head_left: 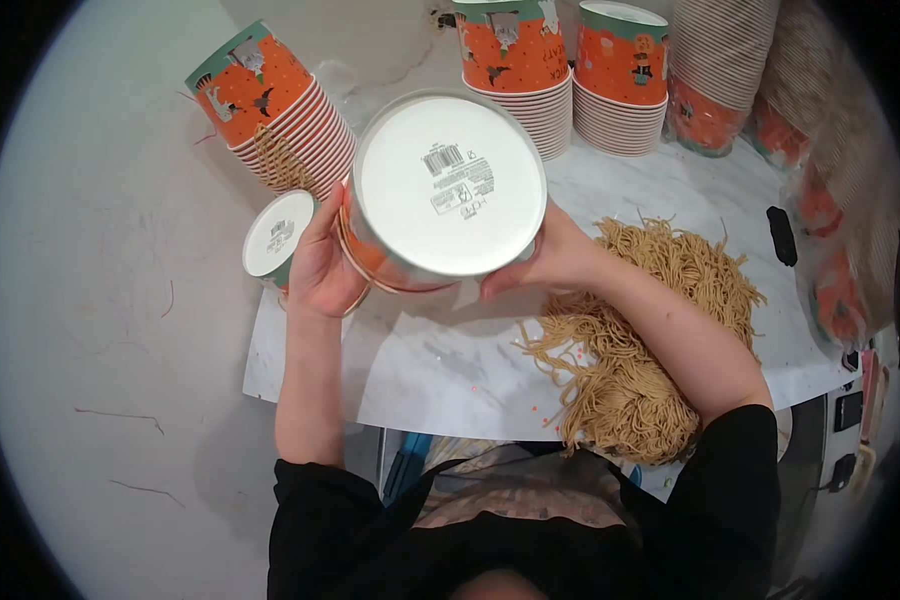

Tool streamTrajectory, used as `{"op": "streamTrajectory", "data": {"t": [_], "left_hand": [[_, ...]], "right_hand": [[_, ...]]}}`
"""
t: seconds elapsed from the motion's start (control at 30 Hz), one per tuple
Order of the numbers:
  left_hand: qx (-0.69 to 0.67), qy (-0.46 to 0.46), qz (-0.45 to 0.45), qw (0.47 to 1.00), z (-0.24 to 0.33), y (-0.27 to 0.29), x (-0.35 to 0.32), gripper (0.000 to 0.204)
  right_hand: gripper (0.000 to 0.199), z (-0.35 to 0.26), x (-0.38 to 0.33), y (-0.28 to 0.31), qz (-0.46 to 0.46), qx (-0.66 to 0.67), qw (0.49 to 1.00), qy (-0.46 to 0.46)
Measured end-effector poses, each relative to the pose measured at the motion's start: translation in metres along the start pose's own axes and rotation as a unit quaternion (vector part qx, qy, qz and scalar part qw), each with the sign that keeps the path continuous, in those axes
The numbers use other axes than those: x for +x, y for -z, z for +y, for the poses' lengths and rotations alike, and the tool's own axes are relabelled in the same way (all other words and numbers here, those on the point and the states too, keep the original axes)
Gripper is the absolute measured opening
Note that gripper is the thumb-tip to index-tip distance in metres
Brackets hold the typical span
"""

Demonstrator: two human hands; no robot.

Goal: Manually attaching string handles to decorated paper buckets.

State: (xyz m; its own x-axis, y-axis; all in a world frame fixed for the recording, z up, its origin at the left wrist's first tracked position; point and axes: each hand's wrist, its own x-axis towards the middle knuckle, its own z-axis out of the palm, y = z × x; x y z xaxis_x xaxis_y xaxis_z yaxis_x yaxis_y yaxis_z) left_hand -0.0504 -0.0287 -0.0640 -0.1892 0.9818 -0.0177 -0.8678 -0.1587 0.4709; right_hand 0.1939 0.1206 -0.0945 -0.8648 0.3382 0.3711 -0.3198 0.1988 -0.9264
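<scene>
Nearest, a heap of tan shreds [640,350] lies on the marble sheet [440,380], under the right forearm; above it both hands hold a stack of tubs [440,190] lifted off the table, its white base turned up to the camera, so its long axis runs away from the viewer; the left hand [320,265] cups the left rim, fingers curled round the wall; the right hand [545,255] grips the right side likewise, neither nearer; just left sits a small cup [278,235]; farther off stand cup stacks [515,70].
</scene>
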Motion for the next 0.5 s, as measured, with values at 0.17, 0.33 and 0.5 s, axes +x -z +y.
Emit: {"op": "streamTrajectory", "data": {"t": [0.17,0.33,0.5], "left_hand": [[0.095,-0.030,0.074,0.992,-0.026,0.002,0.007,0.041],[0.094,0.026,0.092,0.991,-0.054,-0.003,0.006,0.062],[0.027,0.133,0.123,0.983,-0.066,-0.004,-0.012,0.093]], "right_hand": [[0.132,0.001,0.003,0.006,0.085,-0.091,0.982,0.139],[0.127,0.001,0.005,0.009,0.129,-0.124,0.978,0.107],[0.131,0.004,0.005,0.007,0.173,-0.143,0.968,0.109]]}}
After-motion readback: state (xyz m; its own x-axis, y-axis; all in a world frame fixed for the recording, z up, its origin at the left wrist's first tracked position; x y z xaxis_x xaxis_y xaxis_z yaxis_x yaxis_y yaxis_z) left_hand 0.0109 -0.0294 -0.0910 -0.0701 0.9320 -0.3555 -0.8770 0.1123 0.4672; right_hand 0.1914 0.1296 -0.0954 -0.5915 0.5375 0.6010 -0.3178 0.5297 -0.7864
